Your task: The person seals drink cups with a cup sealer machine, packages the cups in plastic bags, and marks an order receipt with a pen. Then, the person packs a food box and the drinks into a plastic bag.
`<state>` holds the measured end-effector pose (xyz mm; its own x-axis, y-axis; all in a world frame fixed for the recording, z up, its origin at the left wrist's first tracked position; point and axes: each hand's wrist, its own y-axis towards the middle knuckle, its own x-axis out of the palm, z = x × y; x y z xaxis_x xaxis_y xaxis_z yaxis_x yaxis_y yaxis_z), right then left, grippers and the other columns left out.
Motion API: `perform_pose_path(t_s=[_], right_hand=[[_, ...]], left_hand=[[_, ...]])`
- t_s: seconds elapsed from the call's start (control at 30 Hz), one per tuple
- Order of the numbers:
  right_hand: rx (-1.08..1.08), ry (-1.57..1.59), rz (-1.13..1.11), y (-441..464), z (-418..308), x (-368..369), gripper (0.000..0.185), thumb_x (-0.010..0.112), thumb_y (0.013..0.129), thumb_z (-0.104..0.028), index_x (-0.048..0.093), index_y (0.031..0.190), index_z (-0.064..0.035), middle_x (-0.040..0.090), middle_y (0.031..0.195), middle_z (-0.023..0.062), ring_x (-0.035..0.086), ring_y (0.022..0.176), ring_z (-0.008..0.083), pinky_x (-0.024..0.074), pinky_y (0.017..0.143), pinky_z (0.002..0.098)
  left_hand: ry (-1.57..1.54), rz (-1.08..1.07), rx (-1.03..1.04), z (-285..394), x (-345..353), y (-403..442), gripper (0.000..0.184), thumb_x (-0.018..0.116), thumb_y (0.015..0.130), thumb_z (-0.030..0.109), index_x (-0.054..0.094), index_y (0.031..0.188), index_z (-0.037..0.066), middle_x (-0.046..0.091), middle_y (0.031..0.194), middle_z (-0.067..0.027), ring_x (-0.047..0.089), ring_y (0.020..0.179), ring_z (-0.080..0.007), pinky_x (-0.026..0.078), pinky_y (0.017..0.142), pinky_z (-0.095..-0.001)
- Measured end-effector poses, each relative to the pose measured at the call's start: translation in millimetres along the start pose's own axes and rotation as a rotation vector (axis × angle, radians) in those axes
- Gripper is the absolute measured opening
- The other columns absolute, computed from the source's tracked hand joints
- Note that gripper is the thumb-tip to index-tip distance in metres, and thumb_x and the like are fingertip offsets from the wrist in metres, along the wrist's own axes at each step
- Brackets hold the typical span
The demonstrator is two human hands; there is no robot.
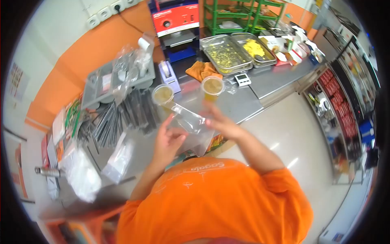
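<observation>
A clear plastic bag [190, 122] spans the space between my two hands in front of my orange shirt. My right hand [219, 122] grips its right edge with the fingers pressed together. On the bag's left side is my left hand [170, 140], its fingers apart and the index finger pointing up near the plastic; whether it grips the bag cannot be made out. Beyond the bag stand two lidded clear cups of yellowish-brown contents, the left cup [163, 94] and the right cup [212, 86], on the metal table [239, 101].
Behind the cups are a tape dispenser [169, 76], an orange cloth [203, 71], a white timer [243, 80], metal trays [227, 55] and a red-and-blue machine [175, 24]. Grey bins [97, 87], dark straws [107, 126] and plastic bags [81, 171] lie left.
</observation>
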<state>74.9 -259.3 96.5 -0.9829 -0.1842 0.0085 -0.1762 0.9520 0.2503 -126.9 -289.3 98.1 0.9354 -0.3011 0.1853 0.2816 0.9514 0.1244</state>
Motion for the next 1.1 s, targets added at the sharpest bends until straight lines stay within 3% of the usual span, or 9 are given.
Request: perform_pose_path(t_s=[0.03, 0.17, 0.3, 0.37, 0.6, 0.73, 0.93, 1.0, 1.1], right_hand=[[0.455, 0.396, -0.108, -11, 10, -5, 0.035, 0.061, 0.083, -0.021, 0.054, 0.113, -0.0035, 0.061, 0.095, 0.0038, 0.057, 0.085, 0.0155, 0.0424, 0.084, 0.0364], [0.358, 0.526, -0.184, -17, 8, 2, 0.032, 0.057, 0.087, -0.015, 0.054, 0.116, -0.0031, 0.061, 0.096, 0.0044, 0.057, 0.079, 0.0105, 0.0477, 0.073, 0.0291], [0.182, -0.034, -0.196, -5, -40, 2, 0.019, 0.055, 0.085, -0.009, 0.060, 0.103, -0.0043, 0.063, 0.091, 0.0053, 0.059, 0.075, 0.0112, 0.0464, 0.064, 0.0269], [-0.432, -0.396, -0.193, 7, -27, 4, 0.019, 0.058, 0.081, -0.007, 0.061, 0.099, -0.0045, 0.062, 0.091, 0.0089, 0.060, 0.074, 0.0201, 0.0468, 0.064, 0.0316], [-0.342, -0.879, -0.135, 5, -19, -11, 0.023, 0.059, 0.080, -0.017, 0.059, 0.103, -0.0164, 0.061, 0.084, 0.0030, 0.059, 0.078, 0.0189, 0.0405, 0.071, 0.0325], [-0.374, -0.881, -0.219, 6, -15, -22, 0.024, 0.061, 0.078, -0.017, 0.059, 0.102, -0.0160, 0.061, 0.086, 0.0030, 0.058, 0.078, 0.0187, 0.0406, 0.071, 0.0320], [-0.654, -1.040, 0.229, -30, -17, -55, 0.023, 0.064, 0.078, -0.018, 0.060, 0.099, -0.0097, 0.060, 0.077, 0.0066, 0.056, 0.067, 0.0176, 0.0400, 0.066, 0.0273], [0.225, -0.384, -0.212, -48, -9, -75, 0.019, 0.061, 0.082, -0.016, 0.059, 0.097, -0.0040, 0.061, 0.078, 0.0072, 0.056, 0.066, 0.0131, 0.0423, 0.062, 0.0252], [0.298, -0.187, -0.231, -51, 3, -103, 0.019, 0.060, 0.084, -0.015, 0.057, 0.096, -0.0009, 0.062, 0.079, 0.0060, 0.056, 0.068, 0.0102, 0.0449, 0.060, 0.0242]], left_hand=[[0.036, 0.020, 0.087, -6, -2, 0, 0.065, 0.058, 0.080, -0.005, 0.026, 0.135, 0.007, 0.060, 0.092, -0.0093, 0.056, 0.088, -0.0132, 0.043, 0.078, -0.0265], [-0.200, -0.211, 0.032, -18, -33, -7, 0.045, 0.050, 0.089, 0.019, 0.035, 0.130, 0.006, 0.059, 0.096, -0.0113, 0.056, 0.093, -0.0187, 0.045, 0.081, -0.0365], [-1.075, -0.436, -0.267, -6, -45, 28, 0.053, 0.034, 0.092, 0.046, 0.040, 0.126, 0.006, 0.058, 0.104, -0.0154, 0.056, 0.098, -0.0238, 0.045, 0.083, -0.0417], [-1.012, -0.449, -0.682, -36, -43, 46, 0.072, 0.020, 0.088, 0.061, 0.041, 0.125, 0.003, 0.055, 0.113, -0.0184, 0.055, 0.103, -0.0273, 0.045, 0.085, -0.0431], [-0.491, -0.445, -0.418, -27, -31, 30, 0.050, 0.062, 0.082, 0.029, 0.047, 0.119, -0.001, 0.058, 0.108, -0.0144, 0.061, 0.090, -0.0204, 0.052, 0.076, -0.0361], [-0.275, -0.239, -0.513, -36, -18, 32, 0.032, 0.063, 0.082, 0.011, 0.054, 0.111, 0.001, 0.061, 0.099, -0.0094, 0.061, 0.086, -0.0150, 0.051, 0.073, -0.0295], [-0.390, 0.048, -0.551, -68, 51, 24, 0.017, 0.057, 0.083, 0.002, 0.056, 0.100, 0.002, 0.060, 0.089, -0.0048, 0.056, 0.073, -0.0106, 0.047, 0.064, -0.0248], [-0.315, 0.035, -0.516, -87, 72, 27, 0.023, 0.059, 0.082, 0.006, 0.054, 0.104, 0.002, 0.059, 0.089, -0.0053, 0.056, 0.074, -0.0122, 0.047, 0.065, -0.0255], [-0.215, -0.020, -0.486, -111, 102, 33, 0.026, 0.061, 0.081, 0.012, 0.053, 0.103, 0.002, 0.059, 0.086, -0.0056, 0.056, 0.075, -0.0139, 0.046, 0.065, -0.0270]])
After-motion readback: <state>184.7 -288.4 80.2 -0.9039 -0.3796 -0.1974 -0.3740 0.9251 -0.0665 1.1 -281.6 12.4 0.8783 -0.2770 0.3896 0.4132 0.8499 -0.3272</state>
